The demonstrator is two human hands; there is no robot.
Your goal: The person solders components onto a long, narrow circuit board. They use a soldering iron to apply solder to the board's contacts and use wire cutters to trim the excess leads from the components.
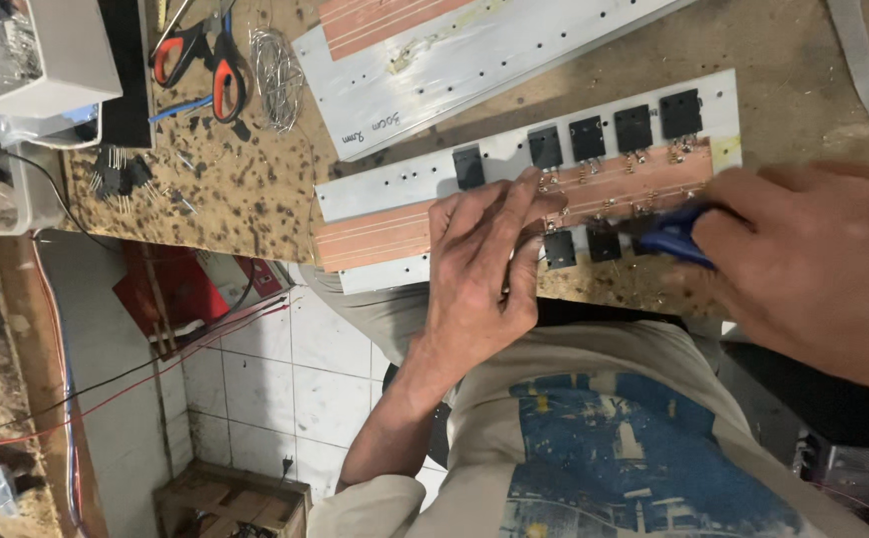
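Right hand [813, 274], nearest the lens at 3 o'clock, fingers curled around a blue-handled tool [675, 237]; its tip is hidden, so I cannot tell what it touches. Left hand [479, 264] lies flat, fingers spread, pressing on the metal strip [394, 184] with its copper board [374, 234]. That strip sits mid-frame at the edge of a scorched wooden bench [225, 179], black transistors [633, 127] in a row at 1 o'clock. Risks, as a judgement: strip overhangs the bench edge, so easing the left palm could let it tip or slide; left fingertips sit near the tool, so a slip may nick or burn them; thin leads could bend. Red scissors [200, 55] at 11 o'clock, well apart.
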